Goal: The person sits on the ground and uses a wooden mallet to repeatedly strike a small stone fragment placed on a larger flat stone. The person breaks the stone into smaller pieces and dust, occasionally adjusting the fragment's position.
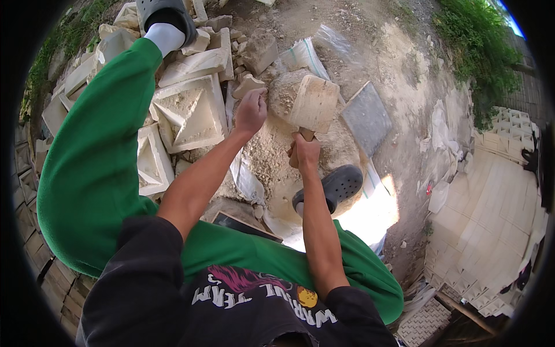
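Observation:
My right hand [306, 150] is closed round the short handle of a wooden mallet [315, 105]. Its broad, worn, squarish head covers part of a rough pale lump [282, 97] on a heap of crumbled material [269, 156]. I cannot tell whether head and lump touch. To the left, my left hand [252, 113] has its fingers curled in. Right beyond them shows a broken pale chunk [247, 85]; the view does not settle whether the fingers grip it.
Broken cast blocks with a raised triangular pattern [193, 113] are piled on the left. A grey square slab [367, 118] lies to the right, near a whitish woven sack [303, 56]. My shod foot [341, 184] rests beside the heap. Stacked pale blocks [483, 208] stand at far right.

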`<state>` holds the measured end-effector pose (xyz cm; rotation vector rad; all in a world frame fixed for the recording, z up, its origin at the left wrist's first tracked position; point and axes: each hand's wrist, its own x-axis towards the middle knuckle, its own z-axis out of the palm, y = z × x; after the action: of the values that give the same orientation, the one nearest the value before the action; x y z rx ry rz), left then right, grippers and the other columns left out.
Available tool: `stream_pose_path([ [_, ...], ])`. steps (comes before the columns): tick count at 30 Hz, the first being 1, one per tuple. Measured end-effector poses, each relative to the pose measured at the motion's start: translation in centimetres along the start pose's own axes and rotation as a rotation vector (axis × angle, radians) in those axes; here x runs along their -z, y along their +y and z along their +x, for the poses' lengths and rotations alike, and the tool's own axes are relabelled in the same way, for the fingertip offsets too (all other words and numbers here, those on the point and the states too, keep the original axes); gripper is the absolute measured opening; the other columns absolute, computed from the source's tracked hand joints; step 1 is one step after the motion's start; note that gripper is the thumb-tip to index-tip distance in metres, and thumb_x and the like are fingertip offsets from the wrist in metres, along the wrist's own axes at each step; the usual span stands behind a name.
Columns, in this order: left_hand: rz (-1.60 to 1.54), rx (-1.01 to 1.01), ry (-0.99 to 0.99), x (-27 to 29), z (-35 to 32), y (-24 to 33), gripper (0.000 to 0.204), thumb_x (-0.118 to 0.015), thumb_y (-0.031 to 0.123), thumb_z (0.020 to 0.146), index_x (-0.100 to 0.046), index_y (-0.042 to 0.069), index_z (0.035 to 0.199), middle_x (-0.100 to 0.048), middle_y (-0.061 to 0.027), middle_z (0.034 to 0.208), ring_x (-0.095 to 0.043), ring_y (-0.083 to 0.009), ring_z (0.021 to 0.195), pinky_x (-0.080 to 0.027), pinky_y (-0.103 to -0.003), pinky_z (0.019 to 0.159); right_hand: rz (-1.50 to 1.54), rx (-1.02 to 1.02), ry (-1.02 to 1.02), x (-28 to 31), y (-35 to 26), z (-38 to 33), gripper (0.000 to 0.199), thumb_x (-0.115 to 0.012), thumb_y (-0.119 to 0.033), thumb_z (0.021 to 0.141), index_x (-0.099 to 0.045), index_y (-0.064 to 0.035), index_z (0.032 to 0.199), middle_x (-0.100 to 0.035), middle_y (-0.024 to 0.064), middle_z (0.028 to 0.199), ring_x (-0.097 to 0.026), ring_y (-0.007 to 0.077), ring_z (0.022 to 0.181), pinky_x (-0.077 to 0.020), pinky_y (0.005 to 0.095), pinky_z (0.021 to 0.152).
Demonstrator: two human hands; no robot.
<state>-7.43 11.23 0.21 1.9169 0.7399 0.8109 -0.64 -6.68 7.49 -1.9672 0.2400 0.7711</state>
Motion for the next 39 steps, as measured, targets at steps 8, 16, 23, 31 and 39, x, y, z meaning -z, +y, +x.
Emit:
stream_pose_path([
  [8, 0.031, 0.231, -0.325, -0.9, -0.7, -0.3, 0.033, -0.061, 0.013, 0.093, -0.068, 0.008, 0.124, -0.065, -0.0126, 0.104, -0.064, -0.0270, 0.089, -0.052, -0.037, 0.084, 0.206, 0.539, 0.086, 0.9, -7.3, -1.4, 0.018, -0.071, -0.011, 0.087, -0.063, 0.0050, 0.084, -0.064, 0.0103, 0.065, -0.062, 0.0180, 0.051, -0.0478, 0.0348, 0.046],
  [16, 0.051, 0.182, -0.365, -0.9, 0.2, -0.7, 0.035, -0.059, 0.012, 0.091, -0.071, 0.013, 0.124, -0.064, -0.0129, 0.107, -0.062, -0.0274, 0.099, -0.051, -0.038, 0.088, -0.166, -0.195, 0.070, -2.5, 2.4, 1.5, 0.026, -0.072, -0.018, 0.080, -0.061, 0.0064, 0.080, -0.062, 0.0123, 0.061, -0.061, 0.0223, 0.047, -0.0483, 0.0365, 0.045],
  [23, 0.130, 0.197, -0.371, -1.1, -0.8, -0.6, 0.037, -0.060, 0.011, 0.091, -0.071, 0.014, 0.126, -0.063, -0.0122, 0.113, -0.061, -0.0312, 0.104, -0.050, -0.039, 0.092, 0.018, 0.021, 0.029, -0.6, 1.8, 0.9, 0.023, -0.072, -0.018, 0.080, -0.061, 0.0032, 0.079, -0.061, 0.0116, 0.059, -0.061, 0.0225, 0.047, -0.0483, 0.0381, 0.045],
  [31, 0.221, 0.109, -0.433, -0.4, -0.3, -0.8, 0.042, -0.059, 0.008, 0.088, -0.070, 0.015, 0.128, -0.062, -0.0110, 0.115, -0.060, -0.0314, 0.106, -0.050, -0.040, 0.092, -0.349, -0.142, 0.025, -1.2, 2.1, 1.7, 0.046, -0.074, -0.035, 0.073, -0.070, 0.0083, 0.089, -0.069, 0.0142, 0.065, -0.069, 0.0260, 0.056, -0.0555, 0.0390, 0.063],
  [39, 0.298, 0.161, -0.535, -0.5, -0.9, 0.5, 0.049, -0.059, 0.009, 0.087, -0.067, 0.024, 0.133, -0.060, -0.0086, 0.115, -0.060, -0.0300, 0.108, -0.052, -0.041, 0.090, -0.178, -0.011, 0.087, -1.6, 5.0, 1.2, 0.026, -0.071, -0.017, 0.078, -0.061, 0.0016, 0.063, -0.061, 0.0110, 0.056, -0.061, 0.0211, 0.045, -0.0465, 0.0357, 0.045],
])
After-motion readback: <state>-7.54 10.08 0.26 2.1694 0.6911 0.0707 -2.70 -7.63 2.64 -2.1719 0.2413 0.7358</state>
